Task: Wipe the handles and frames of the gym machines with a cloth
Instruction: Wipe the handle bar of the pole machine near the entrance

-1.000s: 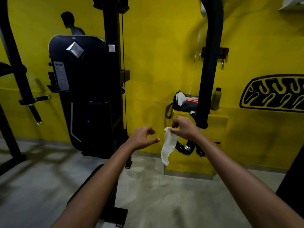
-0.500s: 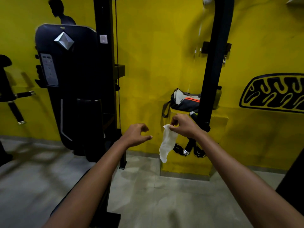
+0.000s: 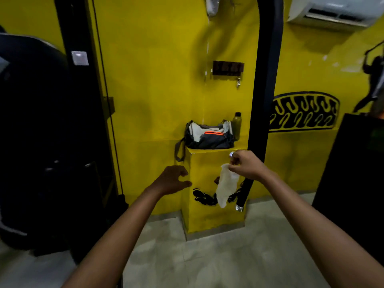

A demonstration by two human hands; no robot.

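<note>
standing closer now than a second ago, with the view swinging right: dark weight-stack housing (image 3: 35,125) sliding to the left edge, black upright on the left (image 3: 76,80) and its cable (image 3: 106,84) now filling more of that side. meaning, probably, leaving that machine behind and heading for the next frame member.

moving rightward, left hand (image 3: 172,180) hovering in open air in front of the yellow ledge (image 3: 207,215), fingers loosely curled and apart, holding nothing, touching nothing; roughly the same pose as half a second back.

past it, cloth (image 3: 225,187) hanging limp from the right hand (image 3: 244,166), long axis running near vertical, pinched top end up at the fingers, free end pointing down toward the floor and drifting slightly left. dangling in front of the ledge face, not pressing on any surface yet.

right hand pinching the cloth's upper corner between thumb and fingertips, sitting just beside the curved black post (image 3: 264,90) and above its lower grip (image 3: 244,194); having risen a little against the ledge top compared with earlier. looking like lining up to wrap the cloth round that post or grip, so wiping here not yet begun.

behind, gym bag (image 3: 209,135) and bottle (image 3: 236,123) resting on the ledge top, unchanged.
</note>
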